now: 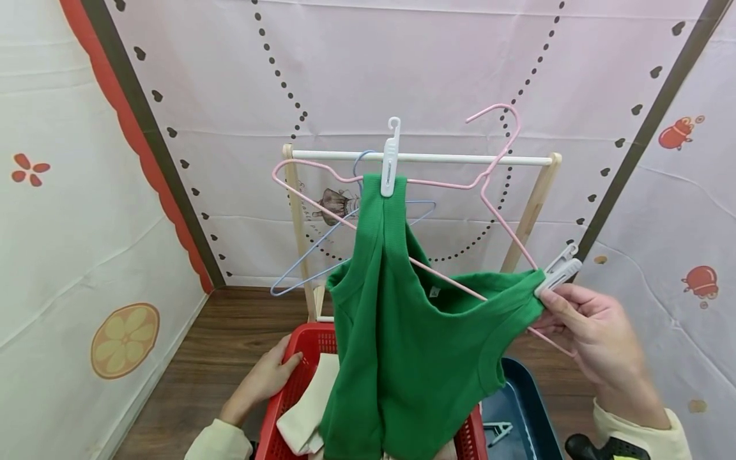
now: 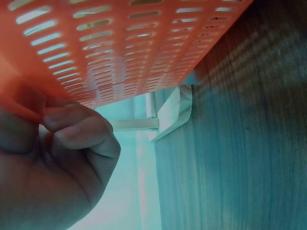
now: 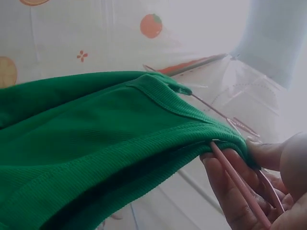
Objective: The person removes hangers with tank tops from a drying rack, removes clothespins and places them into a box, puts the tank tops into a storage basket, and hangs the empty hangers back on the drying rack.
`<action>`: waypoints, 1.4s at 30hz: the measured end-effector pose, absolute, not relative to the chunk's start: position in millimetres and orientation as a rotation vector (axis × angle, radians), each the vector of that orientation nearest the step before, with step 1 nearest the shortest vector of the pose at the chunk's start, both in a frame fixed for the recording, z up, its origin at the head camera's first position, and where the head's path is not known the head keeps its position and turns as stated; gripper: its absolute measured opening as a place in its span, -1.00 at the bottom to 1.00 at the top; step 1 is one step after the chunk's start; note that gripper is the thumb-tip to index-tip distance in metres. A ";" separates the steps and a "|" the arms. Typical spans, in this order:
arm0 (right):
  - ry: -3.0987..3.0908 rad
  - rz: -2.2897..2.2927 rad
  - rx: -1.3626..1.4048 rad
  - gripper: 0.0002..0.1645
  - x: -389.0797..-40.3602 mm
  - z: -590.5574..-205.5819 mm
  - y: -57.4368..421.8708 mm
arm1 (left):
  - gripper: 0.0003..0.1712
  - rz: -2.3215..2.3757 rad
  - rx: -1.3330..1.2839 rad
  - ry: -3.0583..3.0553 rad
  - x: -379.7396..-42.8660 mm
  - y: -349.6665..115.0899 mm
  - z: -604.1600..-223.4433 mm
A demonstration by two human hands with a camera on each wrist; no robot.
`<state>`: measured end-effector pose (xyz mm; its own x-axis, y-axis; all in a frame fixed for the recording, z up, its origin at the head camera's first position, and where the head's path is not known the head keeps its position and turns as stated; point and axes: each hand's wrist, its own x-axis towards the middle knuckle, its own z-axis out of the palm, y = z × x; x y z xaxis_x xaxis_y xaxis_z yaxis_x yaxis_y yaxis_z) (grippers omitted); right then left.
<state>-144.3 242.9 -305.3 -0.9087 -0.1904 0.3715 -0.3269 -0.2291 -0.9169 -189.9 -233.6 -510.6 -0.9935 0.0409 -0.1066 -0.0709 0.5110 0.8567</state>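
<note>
A green tank top point(image 1: 402, 332) hangs spread on a pink hanger point(image 1: 443, 184), its hook up in the air in front of the rack. One white clothespin point(image 1: 390, 160) clips the left strap; another white clothespin point(image 1: 560, 271) sits on the right strap. My right hand point(image 1: 598, 332) pinches the right strap together with the hanger's end, thumb on the cloth; in the right wrist view the pink wire runs between its fingers point(image 3: 230, 191). With my left hand point(image 1: 267, 377) I grip the rim of a red basket point(image 1: 310, 345), fingers curled over it.
Behind the top stands a wooden rack with a white rail point(image 1: 339, 155), a blue hanger point(image 1: 313, 250) hanging from it. Cream cloth point(image 1: 316, 396) lies in the basket. A dark blue tray point(image 1: 523, 409) with a pale clothespin point(image 1: 499, 431) is at right. Printed fabric walls surround this.
</note>
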 end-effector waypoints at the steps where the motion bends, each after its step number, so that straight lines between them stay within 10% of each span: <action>1: -1.902 2.302 0.639 -0.65 -144.5 -306.8 242.7 | -0.39 1.494 -0.024 2.637 -189.9 -233.6 -510.7; 42: -2.295 2.124 0.754 -0.66 -159.3 -371.1 239.8 | -0.39 1.466 -0.038 2.637 -188.6 -232.9 -509.6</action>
